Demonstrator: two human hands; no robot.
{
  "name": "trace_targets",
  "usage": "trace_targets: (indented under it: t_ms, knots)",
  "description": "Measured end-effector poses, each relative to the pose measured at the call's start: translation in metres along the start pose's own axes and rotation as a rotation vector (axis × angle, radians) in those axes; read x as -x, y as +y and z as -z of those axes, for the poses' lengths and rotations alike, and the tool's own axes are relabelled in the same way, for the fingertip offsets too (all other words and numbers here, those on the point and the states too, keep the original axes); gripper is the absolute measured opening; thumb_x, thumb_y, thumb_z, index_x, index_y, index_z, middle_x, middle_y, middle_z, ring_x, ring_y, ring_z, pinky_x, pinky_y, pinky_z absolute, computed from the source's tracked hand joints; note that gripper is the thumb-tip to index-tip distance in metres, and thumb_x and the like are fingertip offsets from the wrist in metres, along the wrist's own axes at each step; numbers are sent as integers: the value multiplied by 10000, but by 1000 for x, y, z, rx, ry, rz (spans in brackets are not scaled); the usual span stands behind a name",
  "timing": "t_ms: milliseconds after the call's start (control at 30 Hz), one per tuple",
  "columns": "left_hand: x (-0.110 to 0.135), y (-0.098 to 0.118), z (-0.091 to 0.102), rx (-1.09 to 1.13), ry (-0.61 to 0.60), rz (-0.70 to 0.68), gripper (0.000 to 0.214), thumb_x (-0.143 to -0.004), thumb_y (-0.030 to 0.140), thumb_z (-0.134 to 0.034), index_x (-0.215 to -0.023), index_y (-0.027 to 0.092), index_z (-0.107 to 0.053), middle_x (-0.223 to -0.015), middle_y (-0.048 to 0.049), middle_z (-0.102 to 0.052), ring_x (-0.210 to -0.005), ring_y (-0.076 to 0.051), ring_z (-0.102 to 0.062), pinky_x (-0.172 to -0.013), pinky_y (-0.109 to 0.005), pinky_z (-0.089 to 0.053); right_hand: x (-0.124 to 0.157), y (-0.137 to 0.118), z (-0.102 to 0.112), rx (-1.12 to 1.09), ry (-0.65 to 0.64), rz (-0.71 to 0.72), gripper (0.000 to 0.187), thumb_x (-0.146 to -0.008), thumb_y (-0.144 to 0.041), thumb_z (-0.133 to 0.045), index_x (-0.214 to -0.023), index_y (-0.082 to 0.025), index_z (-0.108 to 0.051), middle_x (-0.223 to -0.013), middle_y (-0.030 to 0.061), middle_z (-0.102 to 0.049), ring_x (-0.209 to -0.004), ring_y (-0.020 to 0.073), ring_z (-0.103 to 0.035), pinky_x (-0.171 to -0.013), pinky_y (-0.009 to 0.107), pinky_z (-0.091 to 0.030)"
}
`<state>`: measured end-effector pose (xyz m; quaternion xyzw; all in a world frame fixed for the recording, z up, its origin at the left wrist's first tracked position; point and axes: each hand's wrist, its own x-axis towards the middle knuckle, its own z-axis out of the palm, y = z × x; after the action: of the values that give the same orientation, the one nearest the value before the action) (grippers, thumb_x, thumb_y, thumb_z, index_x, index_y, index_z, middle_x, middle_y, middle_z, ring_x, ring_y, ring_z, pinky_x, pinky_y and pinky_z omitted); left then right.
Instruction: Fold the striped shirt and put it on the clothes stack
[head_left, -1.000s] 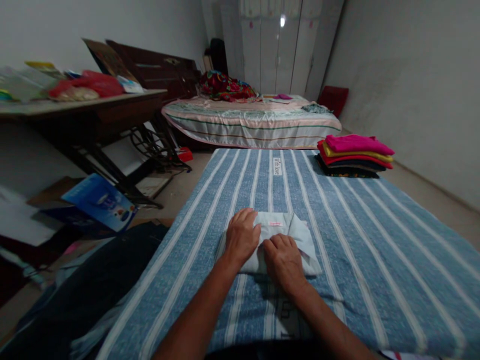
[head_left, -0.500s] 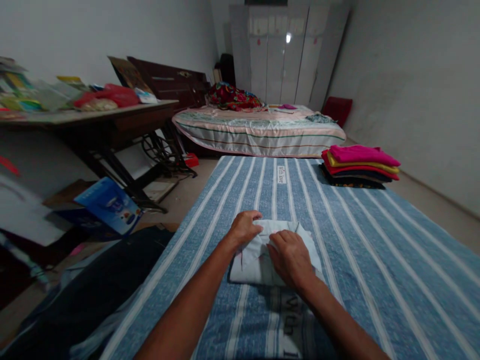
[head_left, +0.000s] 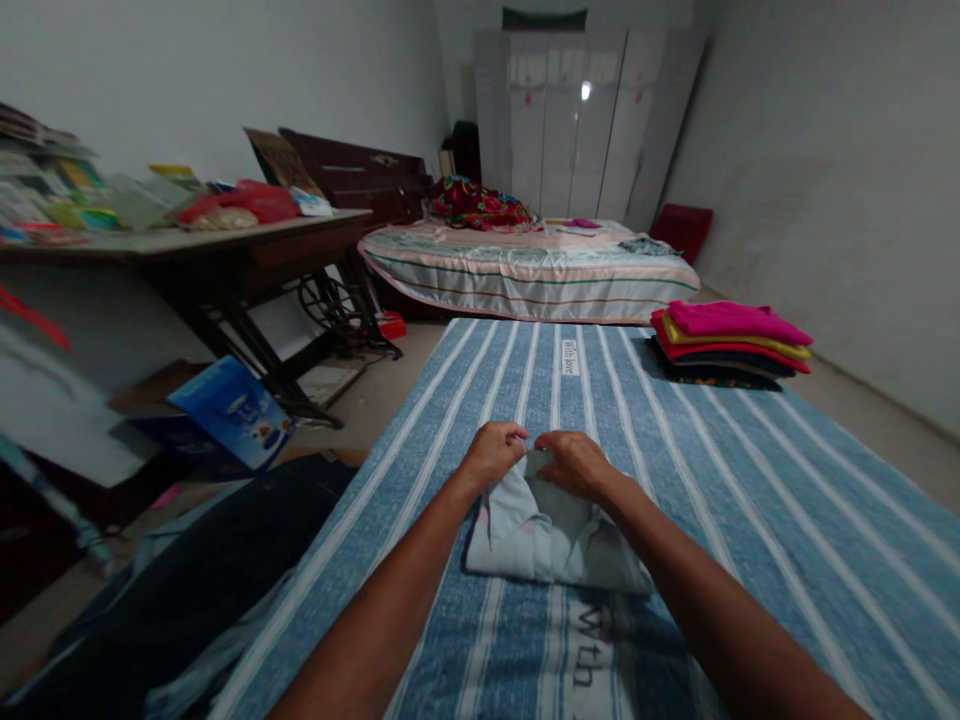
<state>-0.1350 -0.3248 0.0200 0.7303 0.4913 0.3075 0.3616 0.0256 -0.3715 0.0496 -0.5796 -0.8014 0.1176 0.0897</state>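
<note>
A pale, light-coloured garment (head_left: 555, 545), partly folded, lies on the blue and white striped bedspread (head_left: 420, 620) in front of me. Its exact kind cannot be made out. At its far edge my left hand (head_left: 495, 450) pinches the cloth on the left side. Close beside it, my right hand (head_left: 577, 462) grips the same edge with fingers curled, almost touching the left. Between the hands the far edge is slightly lifted, and faint pink marks show on the fabric. Some fingertips are hidden behind the cloth.
A stack of folded clothes (head_left: 731, 345) sits at the far right of the bedspread. Dark clothing (head_left: 247, 570) lies along the left side, near a blue box (head_left: 232, 410). A cluttered sewing-machine table (head_left: 247, 235) stands at left; another bed (head_left: 525, 270) is beyond.
My right hand has moved from the garment's middle to its far edge, beside my left hand. The far edge is now gathered up between them. The view has tilted slightly.
</note>
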Motion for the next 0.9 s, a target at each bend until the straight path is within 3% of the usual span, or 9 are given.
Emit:
trace_targets:
  t_ms: [167,333,467,633,900]
  knots:
    - [4,0,1,51,35,47,232,-660,216,-567,-832,104,-675,-611,6,-607,-554,-116,-536,-533,-221,-387,-13,7,-1,-47,-38,-15,240,-740,-219,-609,-971,-209,-673,-893,55,-675,-865,199,-611,-672,239,-381]
    - [15,0,4,137,-5,98,374,-597,247,-655,-939,95,-658,-691,-11,-634,-644,-144,-582,-577,-233,-427,-22,16,0,-144,-98,46,127,-749,-206,-600,-835,-190,-692,-730,12,-656,-728,146,-600,-590,207,-352]
    - [20,-2,4,163,1,103,383,-569,144,-623,-948,103,-658,-779,-32,-665,-702,-145,-597,-613,-232,-446,-25,18,0,-216,-125,65,117,-739,-179,-590,-806,-165,-686,-658,-1,-630,-649,126,-574,-553,196,-346]
    - [20,-3,-2,171,62,119,335,-602,94,-584,-929,101,-655,-709,-17,-644,-616,-114,-566,-531,-195,-406,-29,15,-6,-271,-104,81,197,-703,-254,-659,-884,-180,-685,-715,-5,-627,-655,123,-555,-563,199,-343]
    - [24,-1,-3,185,101,149,261,-667,166,-599,-915,109,-654,-668,-9,-633,-574,-107,-558,-507,-190,-406,-36,17,-15,-376,-89,105,115,-725,-243,-611,-684,-138,-636,-581,-23,-554,-557,98,-493,-512,195,-313]
